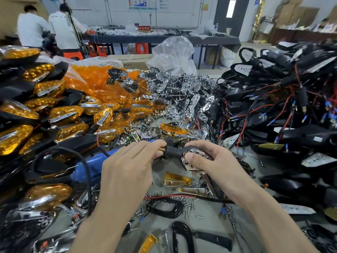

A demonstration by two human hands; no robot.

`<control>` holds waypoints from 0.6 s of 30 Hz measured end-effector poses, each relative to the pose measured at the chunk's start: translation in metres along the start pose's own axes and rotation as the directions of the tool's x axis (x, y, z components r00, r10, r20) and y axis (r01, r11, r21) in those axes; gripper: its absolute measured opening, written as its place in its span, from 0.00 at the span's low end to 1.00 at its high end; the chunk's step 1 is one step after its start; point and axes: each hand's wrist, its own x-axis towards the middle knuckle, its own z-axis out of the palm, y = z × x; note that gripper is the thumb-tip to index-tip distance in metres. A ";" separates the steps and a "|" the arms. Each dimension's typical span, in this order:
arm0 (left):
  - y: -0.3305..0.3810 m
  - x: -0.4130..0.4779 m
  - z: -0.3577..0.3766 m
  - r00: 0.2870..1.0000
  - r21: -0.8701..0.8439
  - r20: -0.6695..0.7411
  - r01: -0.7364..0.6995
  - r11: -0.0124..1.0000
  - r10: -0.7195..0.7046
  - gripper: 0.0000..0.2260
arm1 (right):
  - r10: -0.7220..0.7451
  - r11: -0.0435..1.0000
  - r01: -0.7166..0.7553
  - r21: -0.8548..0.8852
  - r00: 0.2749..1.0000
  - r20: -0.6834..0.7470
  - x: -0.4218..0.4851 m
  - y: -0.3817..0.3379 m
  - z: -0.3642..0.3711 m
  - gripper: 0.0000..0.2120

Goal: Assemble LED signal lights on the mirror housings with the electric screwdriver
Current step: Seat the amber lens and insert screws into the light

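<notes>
Mid-unit, judging by what is in hand. Pinching the brass-threaded end of a black mirror housing (174, 152) with the left grip (131, 167), fingers curled onto the stem. Clasping the wider body with the right grip (213, 161), thumb pressed on the chrome reflector (191, 162) seated inside. Held just above the desk (160, 227), near the centre.

No amber lens on this unit and no driven screw to be seen, so probably early in this piece: reflector placed, lens and fastening not yet done. Not in hand: blue electric screwdriver (91, 167), lying on the desk to the left, partly under the left wrist. Within reach: loose screws (186, 203) scattered near, below the arms, and a single amber lens (176, 177) just near of the right grip.

For the batch as a whole, well under way but far from finished. Stacked high at left, finished signal lights (54, 114) with amber lenses fitted. Heaped at right, bare wired housings (273, 106). Farther off, piles of spare amber lenses (94, 83) and chrome reflectors (178, 92).
</notes>
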 end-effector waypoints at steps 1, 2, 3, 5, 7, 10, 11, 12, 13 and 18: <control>0.000 0.000 0.000 1.000 0.000 -0.003 0.001 1.000 -0.001 0.15 | -0.001 1.000 0.001 -0.003 1.000 -0.005 0.000 0.000 0.000 0.18; 0.000 0.000 0.000 1.000 -0.001 -0.009 0.003 1.000 -0.003 0.15 | -0.003 1.000 0.003 -0.007 1.000 -0.009 0.000 0.000 0.001 0.19; -0.001 0.000 0.000 1.000 -0.002 -0.015 0.005 1.000 -0.005 0.15 | -0.007 1.000 0.007 -0.008 1.000 -0.011 0.001 0.000 0.001 0.20; -0.001 0.000 0.000 1.000 0.004 -0.018 0.004 1.000 -0.004 0.15 | -0.014 1.000 0.014 -0.007 1.000 -0.021 0.002 0.001 0.001 0.24; -0.002 0.000 0.000 1.000 0.022 -0.009 0.005 1.000 -0.005 0.15 | -0.024 1.000 0.024 0.000 0.999 -0.033 0.002 0.002 0.004 0.26; -0.003 0.001 0.000 1.000 0.040 -0.002 0.018 0.999 -0.018 0.14 | -0.030 0.999 0.032 0.032 0.997 -0.076 0.002 0.002 0.007 0.24; -0.003 0.001 0.000 0.999 0.040 -0.002 0.036 0.999 -0.036 0.14 | -0.030 0.998 0.035 0.054 0.995 -0.093 0.002 0.002 0.007 0.25; -0.003 0.001 -0.001 0.998 0.036 -0.008 0.056 0.998 -0.055 0.13 | -0.029 0.994 0.040 0.098 0.994 -0.107 0.002 0.002 0.006 0.27; -0.003 0.001 -0.001 0.997 0.031 -0.013 0.075 0.997 -0.075 0.13 | -0.021 0.986 0.040 0.163 0.993 -0.115 0.003 0.002 0.006 0.29; -0.003 -0.001 0.002 0.994 0.007 -0.010 0.112 0.994 -0.111 0.09 | -0.005 0.851 0.050 0.522 0.996 -0.088 0.006 0.000 0.003 0.30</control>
